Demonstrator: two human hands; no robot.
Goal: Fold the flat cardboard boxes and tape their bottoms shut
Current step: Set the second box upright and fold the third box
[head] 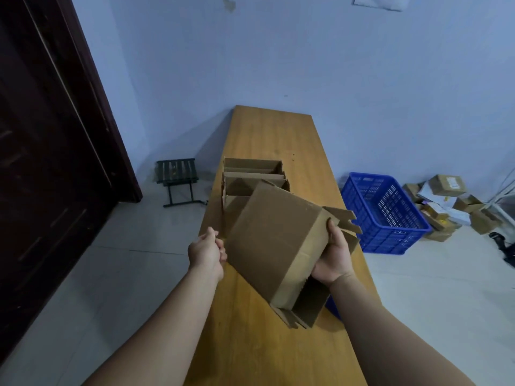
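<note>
Currently the right hand (333, 257) fingers clasp the tilted brown cardboard box (278, 240) at its flapped side, above the long wooden tabletop (273, 135); left hand (207, 252) fingers curl against its opposite corner, grip indeterminate; two open brown cardboard cartons (250, 176) stand just beyond the fingers.

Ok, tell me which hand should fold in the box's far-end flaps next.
Right. The right hand grips the box just beside the flaps, thumb near their crease. The left hand pinches the opposite corner, away from them.
</note>
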